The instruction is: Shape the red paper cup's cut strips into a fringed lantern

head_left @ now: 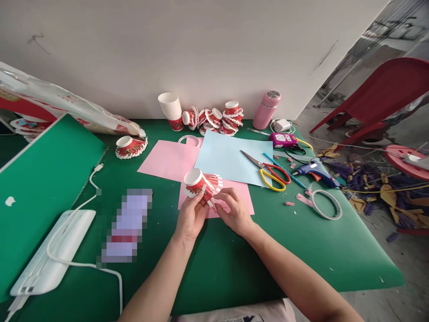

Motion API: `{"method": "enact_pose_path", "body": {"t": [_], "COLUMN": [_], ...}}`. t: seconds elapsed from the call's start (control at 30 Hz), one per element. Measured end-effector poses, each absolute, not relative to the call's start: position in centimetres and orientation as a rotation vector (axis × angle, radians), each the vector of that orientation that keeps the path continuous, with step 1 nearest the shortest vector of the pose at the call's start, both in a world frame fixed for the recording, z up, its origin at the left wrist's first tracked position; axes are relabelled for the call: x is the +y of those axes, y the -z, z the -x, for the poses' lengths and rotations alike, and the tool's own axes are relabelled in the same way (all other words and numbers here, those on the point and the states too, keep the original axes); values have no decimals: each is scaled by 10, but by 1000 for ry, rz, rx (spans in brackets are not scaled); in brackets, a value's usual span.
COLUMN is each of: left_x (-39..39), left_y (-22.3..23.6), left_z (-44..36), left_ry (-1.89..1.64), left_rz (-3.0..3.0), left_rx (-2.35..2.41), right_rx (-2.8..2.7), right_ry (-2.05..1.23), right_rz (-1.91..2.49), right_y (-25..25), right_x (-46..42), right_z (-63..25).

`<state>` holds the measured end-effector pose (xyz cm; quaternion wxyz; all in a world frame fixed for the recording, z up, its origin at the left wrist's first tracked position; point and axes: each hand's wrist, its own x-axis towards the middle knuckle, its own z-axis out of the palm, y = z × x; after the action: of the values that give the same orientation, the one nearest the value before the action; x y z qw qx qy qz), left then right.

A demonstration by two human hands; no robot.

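A red and white paper cup [202, 182], cut into strips along its side, lies tilted over a pink paper sheet [241, 191]. My left hand [190, 217] is closed on the cup from below, thumb on its strips. My right hand [233, 210] pinches the strips at the cup's open end. Both hands hover just above the green table [214, 264] near its middle.
Scissors [268, 171] lie on a light blue sheet [228, 156]. A glue gun [315, 171], tape ring [324, 203], pink bottle [265, 109], stacked cups [170, 109] and finished cut cups [217, 118] sit behind. A laptop [40, 188] and white power bank [53, 250] are at the left.
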<state>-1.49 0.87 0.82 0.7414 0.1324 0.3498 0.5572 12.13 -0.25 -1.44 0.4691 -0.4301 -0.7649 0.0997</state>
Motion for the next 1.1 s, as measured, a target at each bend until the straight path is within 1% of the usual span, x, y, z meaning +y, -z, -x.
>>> {"method": "enact_pose_path", "body": {"t": [0.1, 0.2, 0.5, 0.6, 0.67, 0.8, 1.0, 1.1], "left_x": [7, 4, -2, -4, -5, -6, -4, -2], "left_y": [-10, -11, -8, -5, -2, 0, -2, -1], "left_z": [12, 9, 5, 5, 5, 5, 5, 6], "left_ry": [-1187, -1187, -1146, -1142, -1135, -1139, -1197, -1223], "left_rz": [-271, -287, -549, -643, -691, -767, -762, -703], "left_rx": [761, 769, 845, 867, 874, 903, 945, 943], "right_rx": [-1874, -1790, -1223, -1072, -1032, -1128, -1552, -1678], "right_ry": [-219, -291, -823, -937, -957, -864, -502, -384], "right_rz": [1023, 1024, 1152, 1155, 1158, 1158, 1093, 1012], "right_y": [14, 9, 10, 15, 16, 17, 6, 2], "right_x": [-2, -4, -4, -1, -1, -3, -8, -8], "right_z": [-122, -123, -122, -122, -122, -123, -127, -129]}}
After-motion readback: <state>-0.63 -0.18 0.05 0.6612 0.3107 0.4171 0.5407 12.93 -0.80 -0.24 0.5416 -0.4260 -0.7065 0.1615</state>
